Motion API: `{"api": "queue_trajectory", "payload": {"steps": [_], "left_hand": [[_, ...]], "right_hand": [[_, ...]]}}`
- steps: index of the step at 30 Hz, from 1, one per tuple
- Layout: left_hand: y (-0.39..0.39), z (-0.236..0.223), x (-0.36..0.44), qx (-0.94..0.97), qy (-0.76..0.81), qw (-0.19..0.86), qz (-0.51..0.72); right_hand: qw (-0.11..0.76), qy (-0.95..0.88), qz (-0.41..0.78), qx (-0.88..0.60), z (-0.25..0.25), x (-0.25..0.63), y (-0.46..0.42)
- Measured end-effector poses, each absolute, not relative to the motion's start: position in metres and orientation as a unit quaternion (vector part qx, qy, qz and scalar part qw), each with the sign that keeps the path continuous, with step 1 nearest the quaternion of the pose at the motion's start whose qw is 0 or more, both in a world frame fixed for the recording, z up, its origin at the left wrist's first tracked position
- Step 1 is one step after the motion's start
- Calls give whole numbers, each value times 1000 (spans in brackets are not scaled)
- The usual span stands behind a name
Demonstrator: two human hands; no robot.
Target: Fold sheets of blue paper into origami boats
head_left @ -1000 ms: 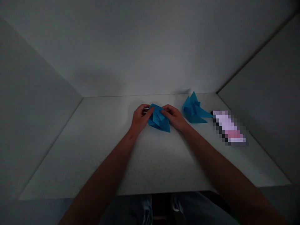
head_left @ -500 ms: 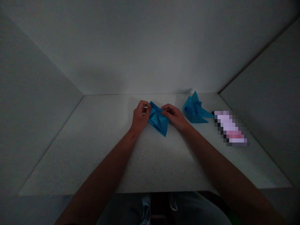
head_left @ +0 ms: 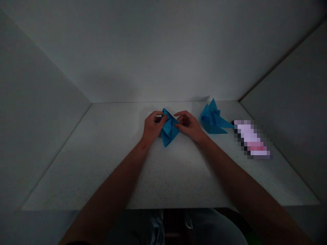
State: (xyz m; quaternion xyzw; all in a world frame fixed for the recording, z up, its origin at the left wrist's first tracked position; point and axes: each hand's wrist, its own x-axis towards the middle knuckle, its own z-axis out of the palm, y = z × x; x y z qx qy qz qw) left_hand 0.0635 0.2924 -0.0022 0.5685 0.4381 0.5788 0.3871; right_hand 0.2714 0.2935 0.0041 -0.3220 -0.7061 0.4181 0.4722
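Note:
A folded piece of blue origami paper (head_left: 169,129) lies on the white table (head_left: 114,177), pointing toward me in a diamond shape. My left hand (head_left: 153,127) is shut on its left side, with the fingers over the paper's edge. My right hand (head_left: 187,124) stands just to the right of the paper, fingers loosely curled and apart, with their tips at its right edge. It seems to hold nothing. A second blue folded paper form (head_left: 212,120), spiky and pointed, sits further right, nearest my right hand.
A pixelated, blurred pink-and-white object (head_left: 251,139) lies at the table's right side, and I cannot tell what it is. Pale walls (head_left: 163,51) rise behind and beside the table. My jeans show below the front edge.
The folded paper has turned and narrowed into a diamond, its lower point moving left. My right hand has lifted its fingers from the paper's top and drawn slightly right.

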Motion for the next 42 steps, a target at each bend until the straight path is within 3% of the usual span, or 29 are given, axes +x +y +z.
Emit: {"api": "queue_trajectory", "payload": {"steps": [11,18,21,34,42], "left_hand": [[302,-2,60,536,385,351,664],[307,-5,52,487,469,282,681],[304,-3,55,499,466,263,682],[300,-12,63,617,474,265,570],[302,-11,58,548,480,347,591]], "right_hand": [[521,-689,307,-399,2,272,297],[433,-731,376,-371,3,272,293],[452,-708,384,-384,2,271,296],[564,-664,288,-397,2,269,292],[541,-724,128,-410,9,272,292]]}}
